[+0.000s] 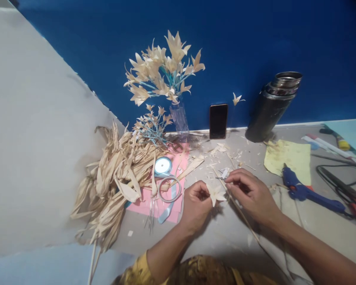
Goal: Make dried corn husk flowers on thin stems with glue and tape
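Both hands work over the grey table (pixel 213 237): the left hand (pixel 197 204) is closed, pinching a small pale husk flower (pixel 216 194) at its fingertips. The right hand (pixel 252 194), just beside the flower, has its fingers curled around a thin stick (pixel 243 217). Dried husks (pixel 115 178) lie well to the left.

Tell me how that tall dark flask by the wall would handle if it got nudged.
The dark flask looks tall and narrow, standing on a small base, so a push near its open metal rim would probably tip it. On its round side it would likely roll. It seems rigid and smooth, perhaps slippery; its weight cannot be told, since the inside is hidden.
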`<state>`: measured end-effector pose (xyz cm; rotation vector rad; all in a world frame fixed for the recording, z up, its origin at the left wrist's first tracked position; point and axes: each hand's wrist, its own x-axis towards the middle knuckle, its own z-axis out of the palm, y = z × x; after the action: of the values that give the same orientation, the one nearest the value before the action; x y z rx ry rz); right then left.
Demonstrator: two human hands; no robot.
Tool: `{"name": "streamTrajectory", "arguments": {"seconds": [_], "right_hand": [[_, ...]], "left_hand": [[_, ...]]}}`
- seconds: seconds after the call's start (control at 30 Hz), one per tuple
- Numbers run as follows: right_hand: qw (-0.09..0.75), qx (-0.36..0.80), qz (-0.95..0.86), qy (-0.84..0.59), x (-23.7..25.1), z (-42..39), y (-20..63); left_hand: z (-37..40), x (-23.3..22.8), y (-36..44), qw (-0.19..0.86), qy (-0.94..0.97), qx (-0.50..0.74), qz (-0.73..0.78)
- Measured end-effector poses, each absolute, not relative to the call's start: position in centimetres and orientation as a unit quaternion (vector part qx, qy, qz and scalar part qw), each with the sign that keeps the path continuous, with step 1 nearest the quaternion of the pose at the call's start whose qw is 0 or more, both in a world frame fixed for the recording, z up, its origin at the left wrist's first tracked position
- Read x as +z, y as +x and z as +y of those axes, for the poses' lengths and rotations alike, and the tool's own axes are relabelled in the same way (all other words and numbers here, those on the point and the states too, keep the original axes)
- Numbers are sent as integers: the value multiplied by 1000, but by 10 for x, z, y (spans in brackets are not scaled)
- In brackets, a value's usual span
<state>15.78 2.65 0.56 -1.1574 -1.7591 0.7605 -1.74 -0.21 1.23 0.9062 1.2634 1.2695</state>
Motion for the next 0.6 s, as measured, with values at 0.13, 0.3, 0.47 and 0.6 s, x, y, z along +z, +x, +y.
{"name": "streamTrajectory", "arguments": {"seconds": [0.13,0.3,0.47,0.6], "right_hand": [[421,330,-718,-446,14,25,158],[426,370,-713,-417,29,20,160],[387,348,-736,-432,31,14,156],[400,332,-724,-453,29,14,154]], "left_hand": [[-4,14,-16,567,374,506,533],[-9,12,-20,487,448,493,565],[-12,9,-24,354,548,495,573],[-11,15,-21,380,558,491,550]]}}
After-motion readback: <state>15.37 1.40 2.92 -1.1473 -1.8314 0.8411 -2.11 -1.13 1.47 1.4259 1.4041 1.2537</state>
